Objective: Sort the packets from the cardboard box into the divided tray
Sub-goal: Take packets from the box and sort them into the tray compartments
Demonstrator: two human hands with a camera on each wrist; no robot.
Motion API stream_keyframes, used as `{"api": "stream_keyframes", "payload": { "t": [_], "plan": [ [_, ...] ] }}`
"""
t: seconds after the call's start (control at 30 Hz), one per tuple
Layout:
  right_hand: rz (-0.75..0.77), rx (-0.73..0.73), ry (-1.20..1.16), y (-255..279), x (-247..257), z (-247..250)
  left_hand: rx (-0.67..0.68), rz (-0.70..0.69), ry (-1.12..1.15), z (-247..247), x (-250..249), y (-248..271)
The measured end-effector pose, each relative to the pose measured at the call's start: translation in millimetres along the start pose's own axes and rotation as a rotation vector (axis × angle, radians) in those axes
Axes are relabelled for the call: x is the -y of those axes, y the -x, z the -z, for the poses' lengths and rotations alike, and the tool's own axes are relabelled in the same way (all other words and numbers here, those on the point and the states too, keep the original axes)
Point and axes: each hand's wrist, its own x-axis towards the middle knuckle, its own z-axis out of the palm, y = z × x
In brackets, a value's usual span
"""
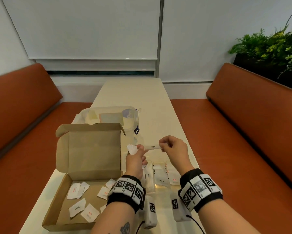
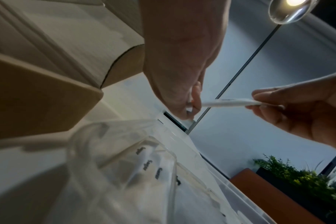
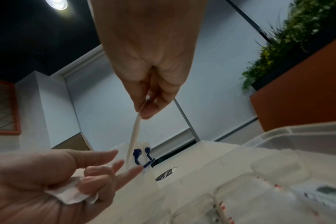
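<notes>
My right hand pinches one end of a white sugar stick above the clear divided tray. The stick's other end lies at the fingertips of my left hand. In the right wrist view the stick hangs from the pinch. My left hand has its outer fingers curled round small white packets, also showing as packets in the head view. The tray holds sugar, pepper and salt packets in separate compartments. The open cardboard box on the left has several packets lying loose.
A clear lidded plastic container with a blue clip stands behind the box. The long cream table runs away from me between two orange benches. A planter with green plants is at the back right.
</notes>
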Motion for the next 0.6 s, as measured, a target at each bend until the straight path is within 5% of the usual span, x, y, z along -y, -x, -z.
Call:
{"api": "stream_keyframes", "payload": {
  "t": [0.17,0.43,0.6],
  "plan": [
    [0.047,0.043,-0.002,-5.3,4.0,-1.6,0.066,0.044,-0.052,3.6,1.3,-2.4],
    [-0.134,0.231,-0.047,-2.0,-3.6,-9.5,0.086,-0.040,-0.073,1.7,-1.6,-6.2],
    [-0.129,0.176,0.007,-5.4,-4.9,-13.2,0.113,-0.049,-0.066,2.6,-4.6,-7.6]
  ]
}}
